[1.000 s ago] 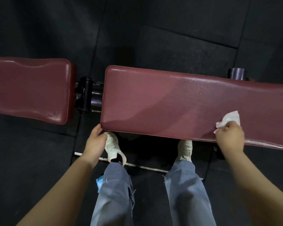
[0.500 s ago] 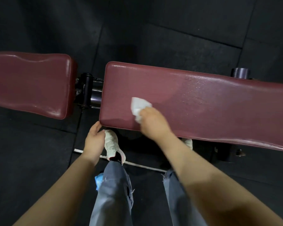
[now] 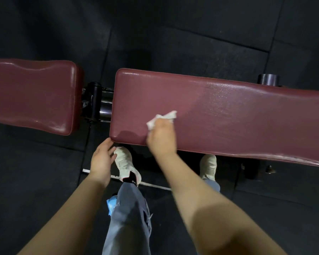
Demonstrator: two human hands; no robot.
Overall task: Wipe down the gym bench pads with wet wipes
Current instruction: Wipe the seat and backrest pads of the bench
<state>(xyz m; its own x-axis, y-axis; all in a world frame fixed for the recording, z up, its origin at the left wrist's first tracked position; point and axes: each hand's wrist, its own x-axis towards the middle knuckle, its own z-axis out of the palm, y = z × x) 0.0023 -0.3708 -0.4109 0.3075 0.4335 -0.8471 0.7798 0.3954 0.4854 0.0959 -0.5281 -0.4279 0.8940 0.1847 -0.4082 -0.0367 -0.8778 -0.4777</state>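
A long dark-red bench pad (image 3: 228, 115) runs from the middle to the right edge, its surface shiny with moisture. My right hand (image 3: 161, 137) grips a crumpled white wet wipe (image 3: 163, 118) and presses it on the pad near its front left part. My left hand (image 3: 102, 159) hangs just below the pad's front left corner, fingers relaxed, fingertips close to the corner. A second, shorter red pad (image 3: 31, 94) lies to the left, across a gap.
A black metal hinge and chrome tube (image 3: 98, 102) join the two pads. A dark cylinder (image 3: 268, 80) stands behind the long pad. My legs and white shoes (image 3: 126, 164) stand on the black rubber floor (image 3: 173, 34) before the bench. A blue item (image 3: 111, 203) pokes from my trouser pocket.
My right hand swept the wipe from the pad's right part to its left end, then back a little to the right. My left hand stayed by the front left corner.
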